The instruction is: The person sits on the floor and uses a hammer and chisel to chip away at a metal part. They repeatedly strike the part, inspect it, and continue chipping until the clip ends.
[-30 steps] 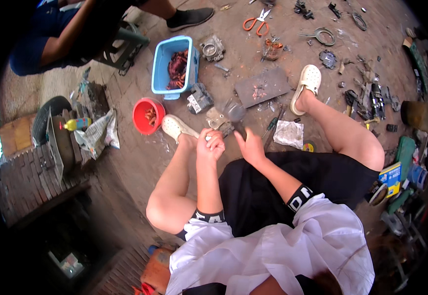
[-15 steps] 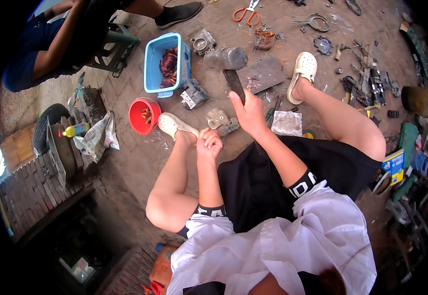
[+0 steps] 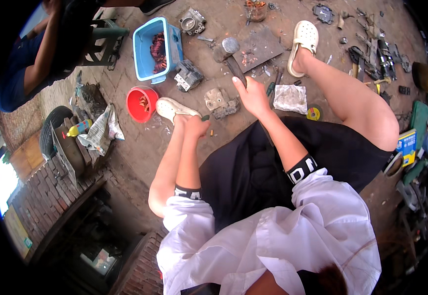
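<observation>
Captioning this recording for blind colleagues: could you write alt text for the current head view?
A person's right hand grips a hammer; the left hand, close to the left shoe, seems to hold something small and dark. On the ground ahead are a metal part, a red bucket and a blue tub, with another person at upper left.

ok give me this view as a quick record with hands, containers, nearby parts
left hand: by the left shoe, small dark green thing against it, grip unclear
right hand: gripping a hammer by its handle
containers: blue tub with dark reddish coils; red bucket with orange-brown pieces
nearby parts: grey casting; dark plate with reddish bits
</observation>
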`<state>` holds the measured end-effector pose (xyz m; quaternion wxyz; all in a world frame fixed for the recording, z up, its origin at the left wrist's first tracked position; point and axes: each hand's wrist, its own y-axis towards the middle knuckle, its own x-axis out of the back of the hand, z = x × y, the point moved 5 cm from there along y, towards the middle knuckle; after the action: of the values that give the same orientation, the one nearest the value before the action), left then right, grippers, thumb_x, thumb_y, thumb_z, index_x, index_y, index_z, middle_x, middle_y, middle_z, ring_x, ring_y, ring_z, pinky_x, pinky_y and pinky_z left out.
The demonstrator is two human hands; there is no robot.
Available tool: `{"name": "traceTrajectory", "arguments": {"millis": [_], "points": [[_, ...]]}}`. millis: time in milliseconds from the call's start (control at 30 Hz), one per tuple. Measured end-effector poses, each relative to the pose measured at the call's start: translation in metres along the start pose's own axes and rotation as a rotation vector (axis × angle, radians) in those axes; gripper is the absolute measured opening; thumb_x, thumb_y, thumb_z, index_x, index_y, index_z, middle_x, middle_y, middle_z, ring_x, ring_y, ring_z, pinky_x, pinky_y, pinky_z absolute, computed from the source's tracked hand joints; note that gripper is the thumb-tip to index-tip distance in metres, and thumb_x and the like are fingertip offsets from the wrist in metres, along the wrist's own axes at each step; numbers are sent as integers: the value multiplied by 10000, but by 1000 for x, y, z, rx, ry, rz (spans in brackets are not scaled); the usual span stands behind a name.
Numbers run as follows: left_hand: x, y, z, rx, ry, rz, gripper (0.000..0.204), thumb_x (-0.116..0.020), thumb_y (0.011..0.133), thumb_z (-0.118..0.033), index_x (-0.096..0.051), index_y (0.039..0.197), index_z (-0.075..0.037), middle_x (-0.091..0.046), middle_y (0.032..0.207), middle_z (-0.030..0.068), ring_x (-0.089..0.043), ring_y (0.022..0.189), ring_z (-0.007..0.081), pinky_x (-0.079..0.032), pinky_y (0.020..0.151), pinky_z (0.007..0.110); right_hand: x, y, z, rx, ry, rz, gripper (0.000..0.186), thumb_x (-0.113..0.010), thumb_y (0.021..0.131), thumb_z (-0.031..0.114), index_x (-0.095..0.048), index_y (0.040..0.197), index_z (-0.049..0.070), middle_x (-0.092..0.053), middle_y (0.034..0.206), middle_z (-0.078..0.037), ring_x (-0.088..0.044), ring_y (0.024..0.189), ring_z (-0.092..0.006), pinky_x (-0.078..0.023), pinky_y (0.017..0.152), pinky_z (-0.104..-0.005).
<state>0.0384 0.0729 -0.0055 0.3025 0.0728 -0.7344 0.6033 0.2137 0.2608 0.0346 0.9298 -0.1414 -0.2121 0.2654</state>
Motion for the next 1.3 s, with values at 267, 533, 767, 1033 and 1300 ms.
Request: {"name": "traceTrajectory", "arguments": {"millis": [267,533,767,1033,1300], "points": [[-10,67,48,92,176,390,217,-580,729,-263,-578,753,-48,-541,604,53,-479,429,175,-375,388,275,-3,1,4,19,10,13,496,-491,867,439,-553,772,-44,-556,636,-249,-574,675,-415,-442,597,-448],[-28,-5,-25,495,-1311,746,128,-470,817,-62,-410,704,-51,-405,588,-22,-341,404,27,-211,298,153,8,4,8,117,6,-25,460,-440,904,396,-527,746,-27,-541,628,-251,-552,659,-436,-420,579,-473],[-36,-3,-30,545,-1849,899,105,-455,798,-50,-391,716,-39,-408,581,-7,-361,393,27,-226,274,168,6,-39,63,333,32,-24,344,-482,897,319,-499,798,-9,-532,605,-240,-554,627,-425,-412,515,-456],[-37,-11,-27,395,-1644,884,191,-476,792,-93,-383,627,-68,-400,550,-20,-319,337,37,-209,271,178,-55,-32,-73,26,-639,277,492,-443,877,467,-566,859,-10,-605,745,-252,-597,731,-410,-473,628,-480],[-44,-20,-1,577,-1944,849,211,-487,811,-146,-395,639,-64,-444,572,8,-317,331,38,-213,268,180,-40,-19,-51,66,-275,116,468,-428,908,390,-548,774,-42,-572,710,-277,-568,716,-442,-452,621,-467]]}}
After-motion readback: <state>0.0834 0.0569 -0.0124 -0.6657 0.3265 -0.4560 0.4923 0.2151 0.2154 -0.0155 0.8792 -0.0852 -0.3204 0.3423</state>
